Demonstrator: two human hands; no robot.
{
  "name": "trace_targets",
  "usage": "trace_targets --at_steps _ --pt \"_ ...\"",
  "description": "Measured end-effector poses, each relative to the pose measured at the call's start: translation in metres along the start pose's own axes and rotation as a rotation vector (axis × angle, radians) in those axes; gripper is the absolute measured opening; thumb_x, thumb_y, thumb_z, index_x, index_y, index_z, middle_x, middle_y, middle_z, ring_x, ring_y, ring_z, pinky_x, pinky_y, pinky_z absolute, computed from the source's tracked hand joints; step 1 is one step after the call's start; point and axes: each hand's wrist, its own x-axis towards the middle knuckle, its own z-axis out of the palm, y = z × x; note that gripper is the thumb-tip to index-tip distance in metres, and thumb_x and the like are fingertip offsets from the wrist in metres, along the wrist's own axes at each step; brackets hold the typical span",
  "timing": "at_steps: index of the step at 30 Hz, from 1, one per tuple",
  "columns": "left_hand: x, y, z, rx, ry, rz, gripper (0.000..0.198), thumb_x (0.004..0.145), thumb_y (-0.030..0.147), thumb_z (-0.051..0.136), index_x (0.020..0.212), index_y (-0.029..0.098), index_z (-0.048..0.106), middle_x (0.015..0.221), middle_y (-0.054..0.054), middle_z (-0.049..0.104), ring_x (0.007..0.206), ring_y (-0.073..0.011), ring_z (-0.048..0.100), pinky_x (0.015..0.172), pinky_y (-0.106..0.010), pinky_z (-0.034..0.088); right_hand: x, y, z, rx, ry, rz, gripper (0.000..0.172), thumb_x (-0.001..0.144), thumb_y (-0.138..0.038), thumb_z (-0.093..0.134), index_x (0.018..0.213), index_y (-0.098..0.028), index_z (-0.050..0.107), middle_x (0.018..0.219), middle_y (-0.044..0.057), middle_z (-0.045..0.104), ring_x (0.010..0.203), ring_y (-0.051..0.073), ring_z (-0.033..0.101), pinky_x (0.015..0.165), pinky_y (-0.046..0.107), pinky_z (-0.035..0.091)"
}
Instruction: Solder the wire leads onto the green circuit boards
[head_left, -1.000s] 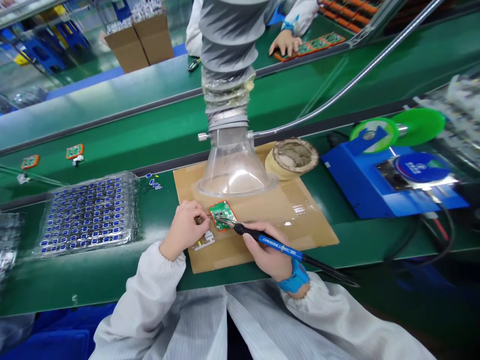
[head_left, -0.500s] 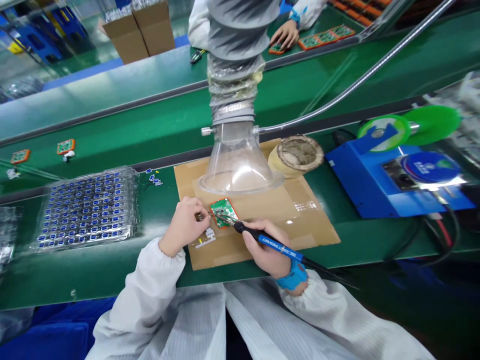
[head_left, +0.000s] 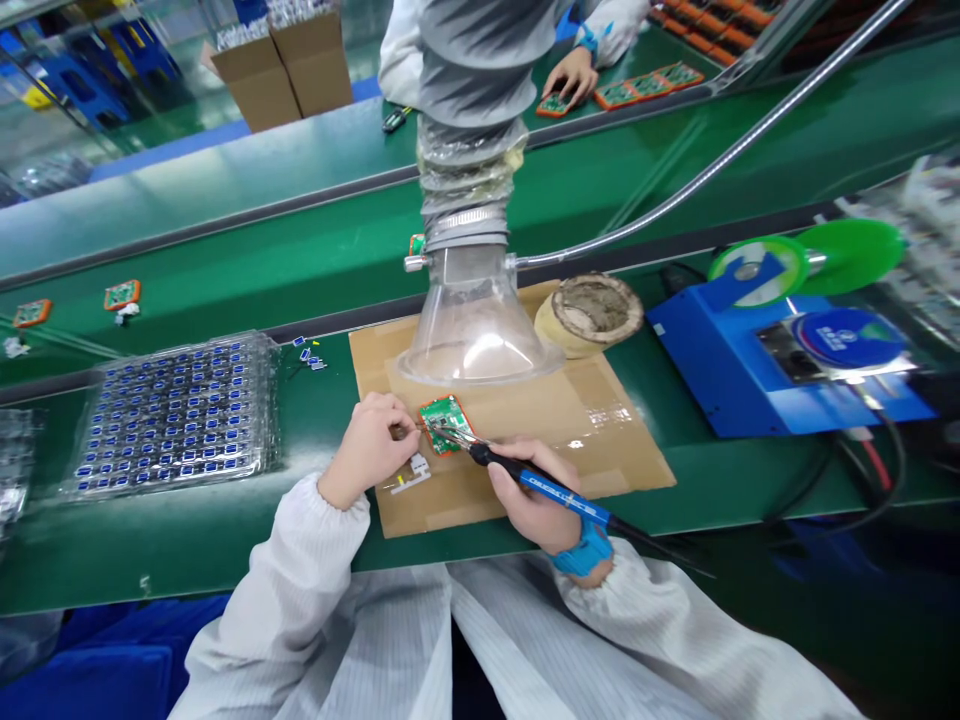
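My right hand (head_left: 538,492) is wrapped round the blue and black handle of a soldering iron (head_left: 559,492). Its metal tip reaches over a small green circuit board (head_left: 451,412) with an orange border, which lies on a sheet of brown cardboard (head_left: 480,505). At the board's left edge my left hand (head_left: 375,440) is closed in a pinch; whatever thin thing it holds is too small to name. Just below those fingers lies a white plastic piece (head_left: 414,474) on the cardboard.
A clear fume funnel (head_left: 480,335) hangs over the cardboard, beside a round, crusted pot (head_left: 589,315). To the right stands a blue machine with a green reel (head_left: 757,268). Trays of small blue parts (head_left: 176,415) lie left. Across the belt, a co-worker's hand (head_left: 571,75) touches a board.
Boards on the belt have shifted slightly left, and another shows from behind the hose. The co-worker's hand has moved a little on its board. My hands stay almost where they were.
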Motion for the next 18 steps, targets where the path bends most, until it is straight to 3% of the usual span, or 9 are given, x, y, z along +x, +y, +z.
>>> trace_targets --at_steps 9,18 --pt "-0.0003 0.0008 -0.0002 0.010 -0.002 -0.003 0.018 0.080 0.015 0.071 0.064 0.020 0.066 0.086 -0.002 0.070 0.089 -0.0205 0.058 0.086 -0.039 0.042 0.0038 -0.0049 0.0013 -0.051 -0.030 0.034 0.005 0.089 -0.030 0.066 0.088 -0.025 0.066 0.080 0.003 0.076 0.070 0.019 0.074 0.063 0.031 0.058" --pt "0.0008 0.0037 -0.0016 0.016 -0.010 -0.015 0.017 0.080 0.014 0.069 0.064 0.019 0.065 0.086 -0.002 0.070 0.087 -0.0200 0.057 0.085 -0.038 0.042 0.0035 -0.0025 0.0021 -0.026 -0.033 -0.015 0.004 0.087 -0.024 0.067 0.091 -0.025 0.066 0.082 0.002 0.075 0.070 0.018 0.073 0.065 0.031 0.058"
